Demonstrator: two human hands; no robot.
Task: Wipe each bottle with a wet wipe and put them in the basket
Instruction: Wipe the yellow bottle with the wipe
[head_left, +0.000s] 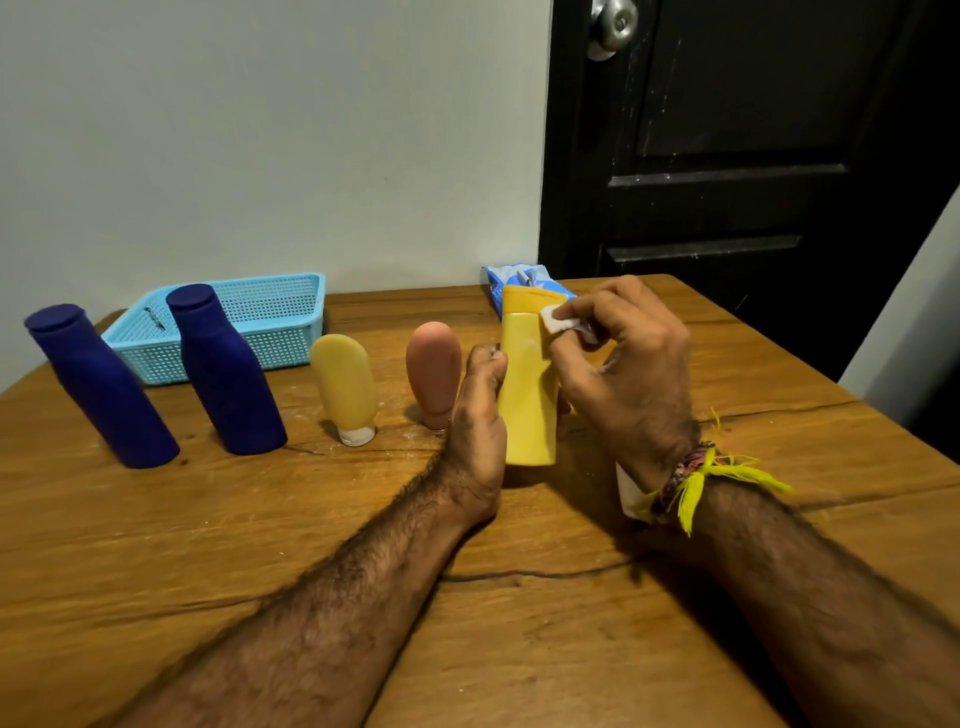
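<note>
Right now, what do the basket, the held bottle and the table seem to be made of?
Basket: light blue moulded plastic, judging by its even mesh of small holes and smooth rim. Yellow bottle, held by the left hand: looks like opaque plastic with a dull sheen, darker cap on top. Table: wood or wood-look, with brown grain, dark cracks and a soft gloss.

On the worktop (519, 597), four bottles stand in a row left of the held bottle (527, 384), the basket (270, 317) behind them.
</note>
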